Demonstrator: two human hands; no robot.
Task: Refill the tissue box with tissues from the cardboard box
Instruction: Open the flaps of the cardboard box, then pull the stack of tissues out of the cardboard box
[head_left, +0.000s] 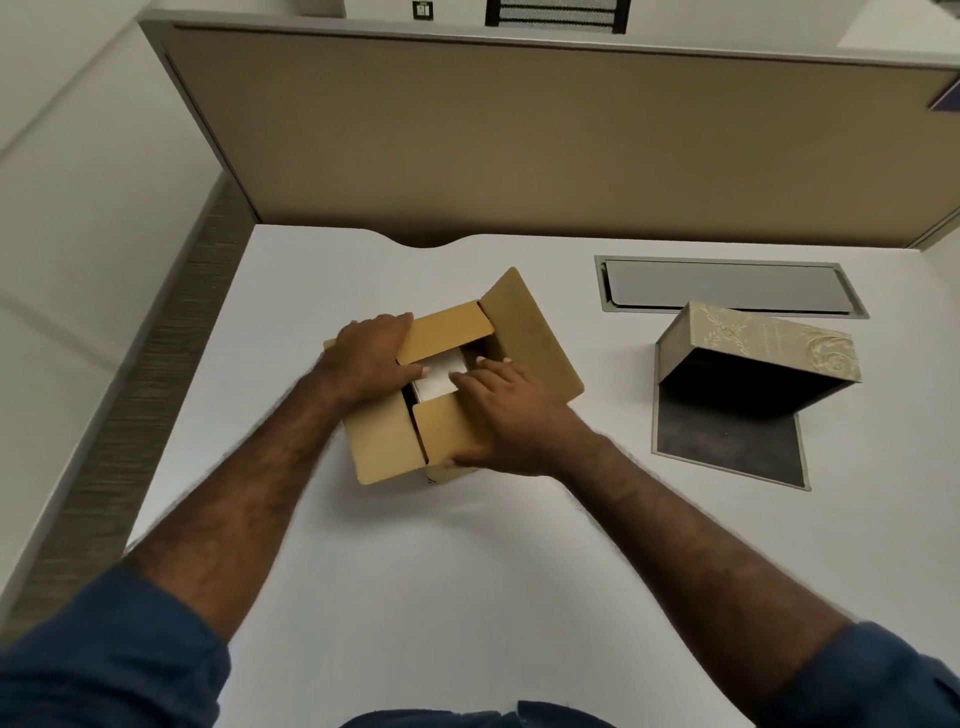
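Resting flat and holding nothing, both hands (371, 358) (511, 410) part the carton (387, 447) flaps; a careless grip might tear tissues (441, 371).

One cardboard box (395, 441) with four open flaps, one white tissue pack (441, 371) inside it, one patterned tissue box (753, 364) with its base flap open, two hands, left hand (371, 358), right hand (511, 410), one white worktop (467, 571), one grey cable hatch (727, 286), one tan partition panel (519, 145)

Both forearms outstretched, left hand (371, 358) and right hand (511, 415) palm-down, fingers (470, 382) loosely spread.
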